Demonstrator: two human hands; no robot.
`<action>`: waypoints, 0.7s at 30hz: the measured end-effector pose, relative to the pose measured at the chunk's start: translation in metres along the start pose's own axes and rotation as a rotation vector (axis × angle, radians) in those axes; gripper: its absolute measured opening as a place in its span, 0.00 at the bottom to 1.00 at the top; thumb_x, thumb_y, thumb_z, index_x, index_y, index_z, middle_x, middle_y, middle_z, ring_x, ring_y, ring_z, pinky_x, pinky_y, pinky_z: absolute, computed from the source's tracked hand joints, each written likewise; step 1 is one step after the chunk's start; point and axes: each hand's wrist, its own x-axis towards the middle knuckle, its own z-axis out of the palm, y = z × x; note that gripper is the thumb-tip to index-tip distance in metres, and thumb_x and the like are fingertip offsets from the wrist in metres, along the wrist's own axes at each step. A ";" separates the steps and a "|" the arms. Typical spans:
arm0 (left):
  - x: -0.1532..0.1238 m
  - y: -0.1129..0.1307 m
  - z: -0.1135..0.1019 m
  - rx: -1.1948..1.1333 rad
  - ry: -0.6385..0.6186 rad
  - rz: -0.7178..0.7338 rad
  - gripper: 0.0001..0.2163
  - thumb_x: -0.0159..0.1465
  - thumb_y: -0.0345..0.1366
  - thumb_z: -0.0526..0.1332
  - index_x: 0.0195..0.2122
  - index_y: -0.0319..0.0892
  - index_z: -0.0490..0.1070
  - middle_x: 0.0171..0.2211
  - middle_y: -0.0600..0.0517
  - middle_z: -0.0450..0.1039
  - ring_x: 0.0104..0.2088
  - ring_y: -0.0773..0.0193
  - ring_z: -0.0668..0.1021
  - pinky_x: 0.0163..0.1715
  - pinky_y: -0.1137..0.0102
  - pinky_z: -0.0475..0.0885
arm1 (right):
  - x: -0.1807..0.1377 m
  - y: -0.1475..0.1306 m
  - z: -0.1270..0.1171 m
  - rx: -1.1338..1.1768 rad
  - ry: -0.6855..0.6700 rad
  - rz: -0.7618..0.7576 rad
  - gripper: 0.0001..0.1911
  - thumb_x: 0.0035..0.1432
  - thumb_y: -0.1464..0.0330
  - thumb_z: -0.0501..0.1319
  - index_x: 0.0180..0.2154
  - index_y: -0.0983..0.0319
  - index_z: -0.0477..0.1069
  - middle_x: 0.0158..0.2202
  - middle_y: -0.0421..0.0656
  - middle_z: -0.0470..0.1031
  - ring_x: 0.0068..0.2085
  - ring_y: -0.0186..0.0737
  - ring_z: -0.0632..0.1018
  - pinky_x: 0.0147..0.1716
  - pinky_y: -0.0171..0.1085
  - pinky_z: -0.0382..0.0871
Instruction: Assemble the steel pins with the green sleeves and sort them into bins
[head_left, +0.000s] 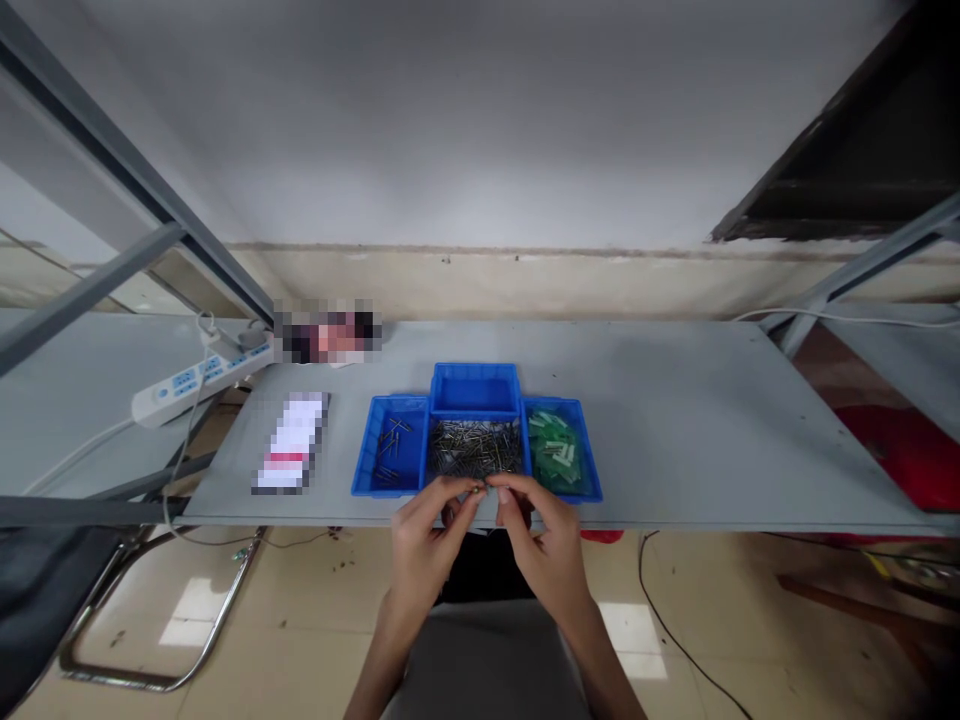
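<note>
My left hand [433,528] and my right hand [541,530] meet at the front edge of the table, thumbs and forefingers pinched close together. A small piece with a metallic glint shows at the left fingertips; its kind is too small to tell. What the right fingertips hold is hidden. Just beyond them, a blue bin [525,462] is full of thin metal pins [474,446]. The left blue bin [363,470] holds several loose metal pins. In the right blue bin [591,470] lie white tube-like pieces [556,450] on green plastic. Behind stands another blue bin [474,388], with nothing visible inside.
A phone [292,440] lies left of the bins on the grey table [675,420]. Farther left is a white power strip [202,378] with cables. Metal frame posts [127,130] rise at both sides. A folding chair [202,640] stands on the floor at left.
</note>
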 end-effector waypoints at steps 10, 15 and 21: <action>0.007 -0.007 -0.028 0.159 0.113 -0.001 0.03 0.73 0.34 0.70 0.45 0.47 0.84 0.38 0.52 0.87 0.28 0.66 0.80 0.33 0.70 0.76 | 0.038 0.003 -0.011 -0.384 0.000 -0.102 0.13 0.78 0.67 0.58 0.51 0.56 0.82 0.36 0.43 0.86 0.32 0.39 0.83 0.36 0.37 0.77; 0.017 -0.018 -0.060 0.461 0.253 -0.177 0.13 0.72 0.42 0.72 0.55 0.48 0.85 0.32 0.54 0.83 0.22 0.67 0.72 0.27 0.69 0.69 | 0.076 0.006 0.009 -0.661 -0.245 -0.179 0.10 0.76 0.70 0.62 0.51 0.56 0.82 0.41 0.43 0.88 0.44 0.45 0.86 0.40 0.38 0.74; 0.016 -0.015 -0.060 0.461 0.243 -0.291 0.16 0.75 0.47 0.66 0.58 0.47 0.83 0.32 0.53 0.83 0.21 0.67 0.72 0.26 0.70 0.69 | 0.099 0.011 0.035 -0.830 -0.418 -0.178 0.07 0.70 0.76 0.66 0.41 0.61 0.81 0.37 0.48 0.86 0.40 0.48 0.85 0.35 0.38 0.69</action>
